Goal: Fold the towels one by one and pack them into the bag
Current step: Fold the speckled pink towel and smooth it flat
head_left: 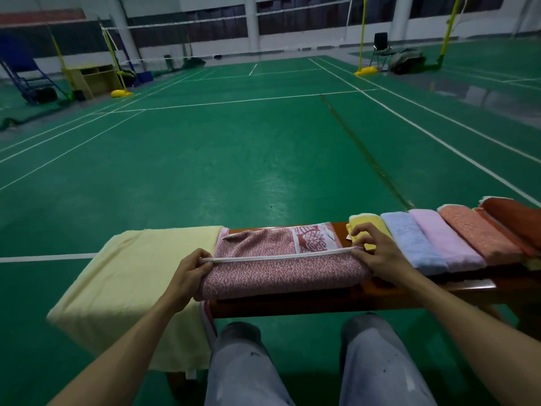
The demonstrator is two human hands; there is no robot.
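Observation:
A pink speckled towel (278, 271) with a white hem lies partly folded on the brown wooden bench (366, 297). My left hand (190, 273) pinches the hem at the towel's left end. My right hand (377, 253) pinches the same hem at the right end, so the white edge runs taut between both hands. To the right lie several folded towels in a row: yellow (366, 224), blue (409, 244), light pink (445, 238), orange (477, 235) and dark red (515, 218). No bag can be made out.
A pale yellow cloth (131, 276) drapes over the bench's left end and hangs toward the floor. My knees in grey trousers (243, 361) are under the bench's front edge. Beyond is green court floor (234, 156), with net posts and a chair (380, 45) far off.

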